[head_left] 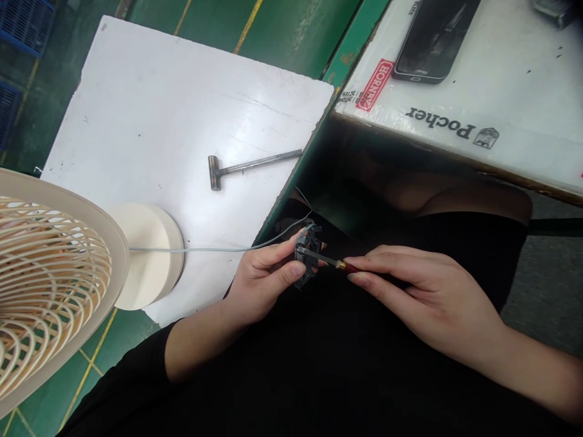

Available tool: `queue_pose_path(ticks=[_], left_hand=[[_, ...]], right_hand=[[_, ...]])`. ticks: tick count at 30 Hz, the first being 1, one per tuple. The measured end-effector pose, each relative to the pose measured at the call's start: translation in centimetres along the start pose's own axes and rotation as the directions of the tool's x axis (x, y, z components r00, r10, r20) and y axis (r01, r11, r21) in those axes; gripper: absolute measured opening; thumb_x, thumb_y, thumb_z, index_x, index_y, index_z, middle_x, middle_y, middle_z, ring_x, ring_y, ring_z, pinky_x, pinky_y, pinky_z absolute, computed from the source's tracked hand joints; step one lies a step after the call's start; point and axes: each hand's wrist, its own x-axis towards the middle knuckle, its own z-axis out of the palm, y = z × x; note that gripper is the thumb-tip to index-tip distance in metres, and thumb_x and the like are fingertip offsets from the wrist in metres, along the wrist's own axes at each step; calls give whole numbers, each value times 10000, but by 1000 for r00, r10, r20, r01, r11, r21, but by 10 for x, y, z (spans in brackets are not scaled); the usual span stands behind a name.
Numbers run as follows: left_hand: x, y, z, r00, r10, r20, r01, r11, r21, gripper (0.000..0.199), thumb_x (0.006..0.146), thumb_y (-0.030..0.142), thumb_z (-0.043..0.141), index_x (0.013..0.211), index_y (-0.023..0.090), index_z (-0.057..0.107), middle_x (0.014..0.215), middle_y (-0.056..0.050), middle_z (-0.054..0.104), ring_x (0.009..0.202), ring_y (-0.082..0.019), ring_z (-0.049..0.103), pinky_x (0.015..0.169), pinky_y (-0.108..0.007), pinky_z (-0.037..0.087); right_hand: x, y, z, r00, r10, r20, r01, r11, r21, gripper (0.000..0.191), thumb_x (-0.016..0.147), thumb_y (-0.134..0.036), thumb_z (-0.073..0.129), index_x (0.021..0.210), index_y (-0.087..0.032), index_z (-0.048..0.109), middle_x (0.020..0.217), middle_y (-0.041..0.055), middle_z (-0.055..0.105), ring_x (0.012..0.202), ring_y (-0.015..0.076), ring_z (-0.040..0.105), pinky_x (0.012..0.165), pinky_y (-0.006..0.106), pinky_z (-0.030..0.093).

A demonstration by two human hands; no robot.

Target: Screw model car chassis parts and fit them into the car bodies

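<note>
A small dark part [304, 258] with an uneven outline is pinched between the thumb and fingers of my left hand [262, 279], above my lap. My right hand [423, 291] grips a slim hand tool [324, 259] by its dark red handle; a brass ferrule joins the handle to a flat grey metal blade. The blade's tip lies against the face of the dark part, near my left thumb. Whether it is a knife, a file or a scraper, I cannot tell. My fingers hide some of the part's edges.
A small metal hammer [214, 173] lies on the white board [150, 109] at the left. A cream fan [122, 255] stands there, its grey cable [214, 249] running towards my left hand. At upper right, a phone [432, 42] rests on a white printed box [514, 91].
</note>
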Motion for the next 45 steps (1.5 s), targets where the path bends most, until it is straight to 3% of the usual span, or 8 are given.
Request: queue_pose_path(ticks=[18, 25, 33, 45], left_hand=[[0, 0, 0, 1000, -17, -10, 17, 1000, 23, 516, 1118, 339, 866, 1629, 320, 794, 1425, -119, 905, 1358, -335, 860, 1281, -519, 646], [0, -1, 1, 1000, -9, -25, 9, 1000, 17, 525, 1107, 344, 883, 1625, 319, 797, 1455, -118, 896, 1403, -346, 843, 1337, -542, 599], [0, -1, 0, 1000, 13, -18, -13, 1000, 25, 522, 1106, 328, 884, 1621, 322, 798, 1434, -115, 904, 1374, -330, 857, 1289, -503, 641], [1, -1, 2, 1000, 17, -22, -16, 999, 27, 521, 1106, 342, 886, 1619, 316, 800, 1396, -125, 914, 1354, -344, 866, 1274, -539, 657]], right_hand=[[-1, 0, 1, 1000, 16, -3, -16, 1000, 7, 156, 1131, -269, 803, 1231, -283, 922, 1072, 4, 938, 888, 174, 899, 794, 250, 722], [0, 0, 0, 1000, 13, 1, -13, 1000, 6, 156, 1128, -252, 808, 1235, -270, 921, 1070, 3, 938, 887, 165, 898, 802, 231, 714], [-1, 3, 1, 1000, -16, -4, 16, 1000, -2, 148, 1134, -271, 813, 1234, -248, 921, 1046, 8, 925, 872, 150, 885, 783, 203, 690], [-1, 4, 1, 999, -43, -8, 43, 999, -6, 162, 1142, -238, 796, 1251, -236, 916, 1068, -8, 934, 901, 110, 889, 830, 156, 679]])
